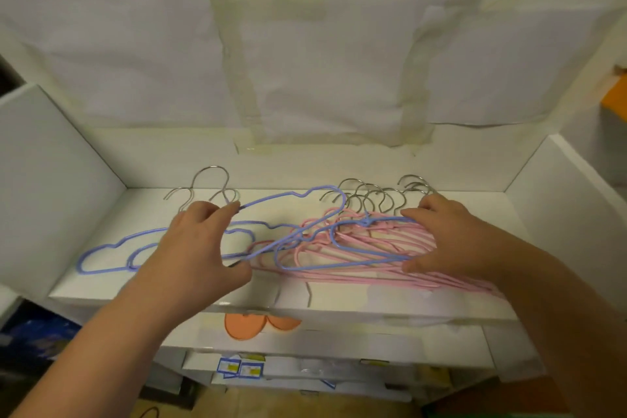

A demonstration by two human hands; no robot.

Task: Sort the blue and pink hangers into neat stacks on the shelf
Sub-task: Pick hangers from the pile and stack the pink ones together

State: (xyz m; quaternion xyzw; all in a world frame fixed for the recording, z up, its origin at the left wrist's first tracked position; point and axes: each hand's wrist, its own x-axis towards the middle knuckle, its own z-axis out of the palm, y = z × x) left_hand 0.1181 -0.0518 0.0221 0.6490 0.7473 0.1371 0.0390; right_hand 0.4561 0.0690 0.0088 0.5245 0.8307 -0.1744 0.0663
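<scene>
We start at the left hand (200,244): its grip is closed in a pinch, fingertips at the neck of a raised blue hanger (291,195) and thumb low by that hanger's bottom bar. The hanger is lifted off the shelf and tilted, its far end still reaching over the pink pile. Our right hand (444,237) lies on the pink hangers (390,268), fingers fairly straight and spread, thumb at the near edge of the pile; it seems to press the pile down, and we cannot tell whether any finger hooks round a wire. Another blue hanger (356,256) lies on top of the pinks, partly under that hand.

To the left, two blue hangers (112,251) already lie flat and overlapping on the white shelf (373,302), their metal hooks pointing to the far wall. The pink pile sits right of centre, its hooks bunched at the far side.

We judge the step in hand to be drawing a blue hanger free of the mixed pile, with sorting partly done. The next move calls for carrying it left clear of the pink wires, laying it squarely on the blue stack with hooks aligned, while the right hand steadies the pinks so nothing snags or drags along.
</scene>
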